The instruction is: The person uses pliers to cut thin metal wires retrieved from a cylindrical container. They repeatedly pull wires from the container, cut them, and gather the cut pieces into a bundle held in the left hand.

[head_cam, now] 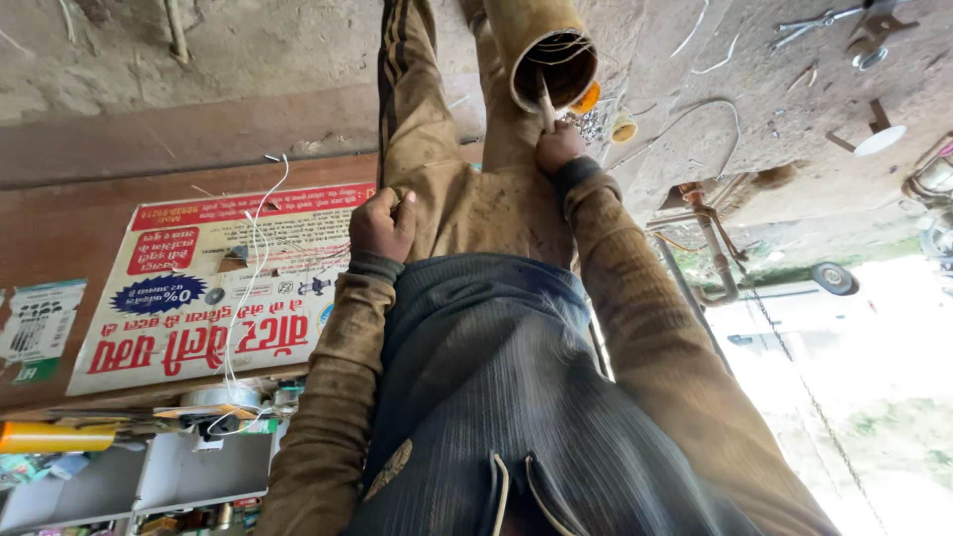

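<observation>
Nearest, a dark ribbed sweater point(486, 397) fills the lower middle of the view, with brown sleeves running away from it on both sides. Further out, the left hand point(382, 226) is curled into a loose fist on the brown trouser thigh point(447, 189), holding nothing that can be made out. Beyond it on the right, the right hand point(558, 147) is closed around a thin wooden stick point(545, 102), whose tip pokes into the open end of a brown metal cylinder point(546, 50) with wire strands inside. Left of the legs lies a printed red and white poster point(213, 288), thin white wires point(253, 258) trailing across it.
</observation>
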